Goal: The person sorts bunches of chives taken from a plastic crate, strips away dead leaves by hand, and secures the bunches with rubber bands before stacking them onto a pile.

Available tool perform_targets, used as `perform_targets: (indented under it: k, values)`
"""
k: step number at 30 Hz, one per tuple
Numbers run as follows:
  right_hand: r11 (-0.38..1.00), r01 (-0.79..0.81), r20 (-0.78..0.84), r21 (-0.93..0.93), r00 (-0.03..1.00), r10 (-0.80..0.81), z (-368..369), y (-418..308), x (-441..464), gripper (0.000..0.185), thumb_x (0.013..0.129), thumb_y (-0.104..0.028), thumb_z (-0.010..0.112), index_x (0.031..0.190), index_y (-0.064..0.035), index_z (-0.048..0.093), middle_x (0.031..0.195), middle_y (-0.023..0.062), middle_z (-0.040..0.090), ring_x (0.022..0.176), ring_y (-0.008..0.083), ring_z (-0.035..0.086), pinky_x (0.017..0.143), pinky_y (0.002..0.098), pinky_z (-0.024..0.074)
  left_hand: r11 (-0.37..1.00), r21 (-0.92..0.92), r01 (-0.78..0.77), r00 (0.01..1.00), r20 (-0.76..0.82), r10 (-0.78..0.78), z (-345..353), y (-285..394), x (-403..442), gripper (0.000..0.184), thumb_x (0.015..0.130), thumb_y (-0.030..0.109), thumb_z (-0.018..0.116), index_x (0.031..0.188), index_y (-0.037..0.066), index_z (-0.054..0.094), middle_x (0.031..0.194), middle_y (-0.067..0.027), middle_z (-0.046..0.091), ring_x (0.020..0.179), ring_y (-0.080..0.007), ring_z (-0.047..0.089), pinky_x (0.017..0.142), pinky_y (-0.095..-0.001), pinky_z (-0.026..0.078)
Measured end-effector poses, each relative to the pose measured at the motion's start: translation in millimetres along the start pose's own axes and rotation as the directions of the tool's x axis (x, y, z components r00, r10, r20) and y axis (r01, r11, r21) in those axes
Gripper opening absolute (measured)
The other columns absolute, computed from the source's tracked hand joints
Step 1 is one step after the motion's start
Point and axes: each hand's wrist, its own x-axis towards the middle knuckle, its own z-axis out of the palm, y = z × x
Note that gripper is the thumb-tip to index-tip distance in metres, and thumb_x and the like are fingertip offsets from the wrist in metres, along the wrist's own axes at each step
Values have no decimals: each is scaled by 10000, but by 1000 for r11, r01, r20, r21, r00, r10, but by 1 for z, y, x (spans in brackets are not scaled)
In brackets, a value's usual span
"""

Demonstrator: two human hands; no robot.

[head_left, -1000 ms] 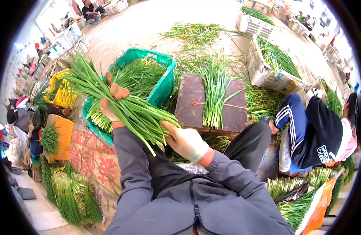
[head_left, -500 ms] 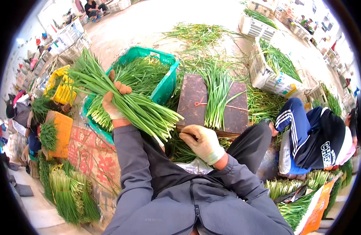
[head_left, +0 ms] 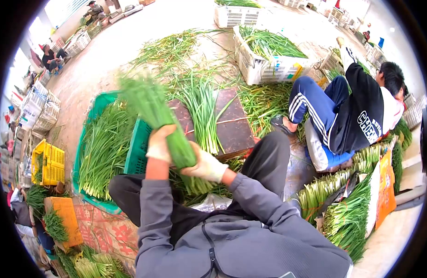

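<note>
A thick bunch of garlic chives (head_left: 178, 146) slants over my lap, its leaf tips blurred by motion. My left hand (head_left: 160, 144), in a pale glove, is wrapped round its middle. Lower down, near the stem ends, my gloved right hand (head_left: 205, 165) grips the same bunch. Just beyond my hands, a smaller pile of garlic chives (head_left: 203, 113) lies across a dark brown block (head_left: 234, 132). A thin red cord (head_left: 235, 120) runs over the block and passes beneath that pile. To the left stands a green crate (head_left: 138, 146) holding loose garlic chives (head_left: 104, 148).
White crates (head_left: 273, 72) of greens stand ahead. Loose leaves (head_left: 169, 48) litter the floor. A co-worker (head_left: 357, 106) sits close on the right, beside tied bunches (head_left: 347, 208). A yellow crate (head_left: 51, 169) and an orange box (head_left: 67, 220) are at left.
My view has turned right. The bunch has swung from beside the green crate to a steeper slant before me. My right hand, previously apart from it, now grips its lower part.
</note>
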Motion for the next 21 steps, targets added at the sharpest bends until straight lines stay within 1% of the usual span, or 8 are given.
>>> perform_targets:
  k: [2, 4, 8, 11, 12, 14, 18, 21]
  values:
    - [979, -195, 26, 63, 981, 193, -46, -6, -2, 1027, 707, -354, 855, 1488, 25, 306, 1326, 238, 578, 1238, 300, 569, 1056, 362, 439, 994, 101, -30, 998, -55, 35, 58, -15, 19, 333, 825, 123, 706, 1124, -7, 636, 907, -114, 669, 790, -270, 665, 727, -386, 569]
    - [936, -350, -189, -38, 922, 338, -77, 10, 0, 1064, 700, -372, 858, 1500, 38, 288, 1359, 250, 557, 1269, 307, 550, 1070, 357, 427, 986, 166, 25, 997, -81, -12, 88, -34, 63, 255, 837, 105, 709, 1057, -15, 660, 902, -122, 682, 777, -274, 674, 708, -392, 574]
    - [894, -421, -406, -156, 852, 330, -120, 66, 17, 1017, 793, -417, 781, 1525, 28, 231, 1380, 309, 526, 1253, 395, 567, 1055, 399, 444, 961, 254, 105, 989, -131, -73, 99, -72, 156, 225, 851, 105, 726, 1037, -14, 687, 916, -136, 701, 748, -286, 690, 665, -421, 587]
    - [774, -551, -442, -312, 805, 395, -112, 110, 37, 859, 896, -371, 663, 1519, 31, 230, 1346, 360, 513, 1226, 488, 535, 1036, 473, 445, 877, 457, 147, 963, -269, -21, 99, -93, 188, 525, 793, 171, 820, 1218, -44, 600, 1112, -186, 689, 950, -308, 689, 829, -430, 572]
    - [704, -614, -446, -357, 774, 450, -108, 127, 43, 834, 903, -353, 651, 1514, 36, 238, 1334, 352, 525, 1212, 486, 540, 1040, 475, 437, 792, 602, 97, 977, -211, 41, 88, -98, 196, 768, 767, 241, 851, 1373, -54, 482, 1261, -225, 629, 1104, -313, 642, 934, -417, 531]
    - [667, -629, -512, -400, 757, 406, -110, 152, 47, 783, 915, -331, 635, 1502, 40, 273, 1331, 345, 531, 1223, 478, 531, 1051, 465, 428, 514, 846, 141, 894, -332, 301, 71, -104, 199, 1014, 724, 380, 869, 1489, -40, 353, 1400, -272, 533, 1276, -346, 557, 1030, -413, 485]
    - [698, -608, -502, -378, 768, 398, -121, 163, 44, 727, 917, -299, 636, 1485, 33, 326, 1330, 332, 541, 1226, 454, 538, 1049, 457, 432, 405, 913, -49, 827, -190, 529, 38, -95, 135, 1024, 766, 574, 772, 1509, 14, 346, 1474, -281, 453, 1344, -417, 474, 1115, -443, 406]
    - [711, -645, -560, -279, 711, 425, -125, 150, 40, 685, 917, -263, 641, 1473, 0, 340, 1259, 304, 582, 1113, 446, 611, 958, 484, 496, 225, 952, 206, 853, -288, 435, 39, -110, 90, 1079, 779, 690, 693, 1509, -11, 319, 1482, -297, 432, 1367, -441, 434, 1161, -458, 336]
